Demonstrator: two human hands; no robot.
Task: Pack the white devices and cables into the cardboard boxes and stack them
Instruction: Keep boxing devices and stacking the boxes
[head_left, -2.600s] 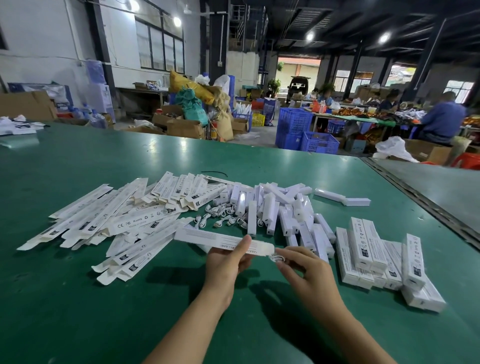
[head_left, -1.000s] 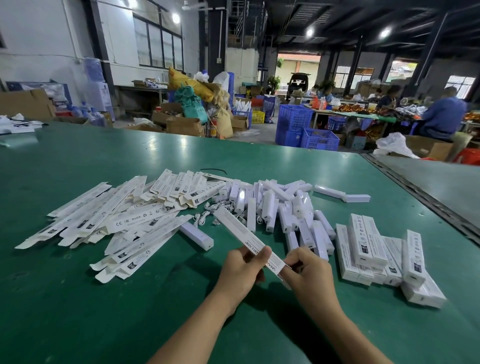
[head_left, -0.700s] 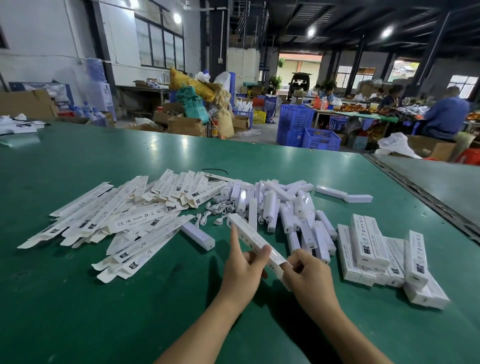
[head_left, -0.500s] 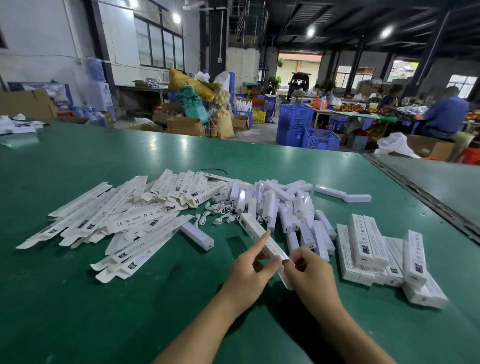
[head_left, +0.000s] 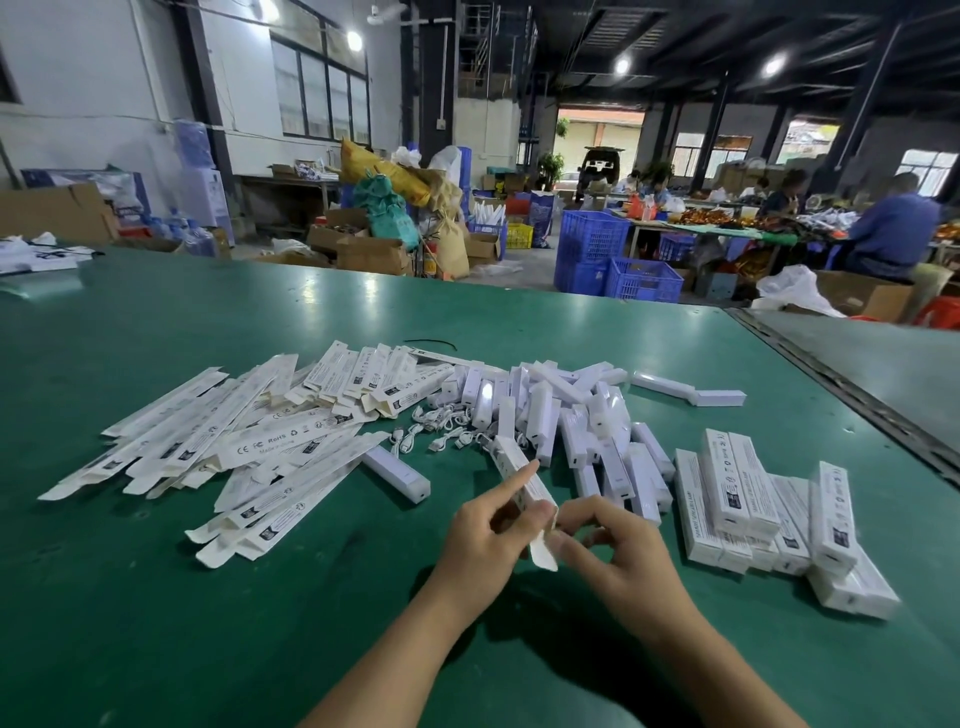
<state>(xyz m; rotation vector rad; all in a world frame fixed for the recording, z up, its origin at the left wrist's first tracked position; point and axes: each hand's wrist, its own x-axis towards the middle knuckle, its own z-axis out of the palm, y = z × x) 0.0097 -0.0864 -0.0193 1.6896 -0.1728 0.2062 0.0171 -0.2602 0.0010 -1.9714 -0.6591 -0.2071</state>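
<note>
Down at the near side of the green-topped work table (head_left: 156, 597), the person's left hand (head_left: 488, 530) grips a long, narrow white cardboard box (head_left: 511, 454), fingers curled round it and the index finger stretched along the top. The right hand (head_left: 618, 551) pinches the open flap at the box's near end. The box's far end points at a heap of white stick-shaped plastic devices (head_left: 571, 415). One loose white device (head_left: 397, 473) lies just left of the hands. Little coiled white cables (head_left: 436, 431) sit between that heap and a spread of flat unfolded white cartons (head_left: 234, 452). Closed white boxes (head_left: 753, 499) are stacked off to the right.
</note>
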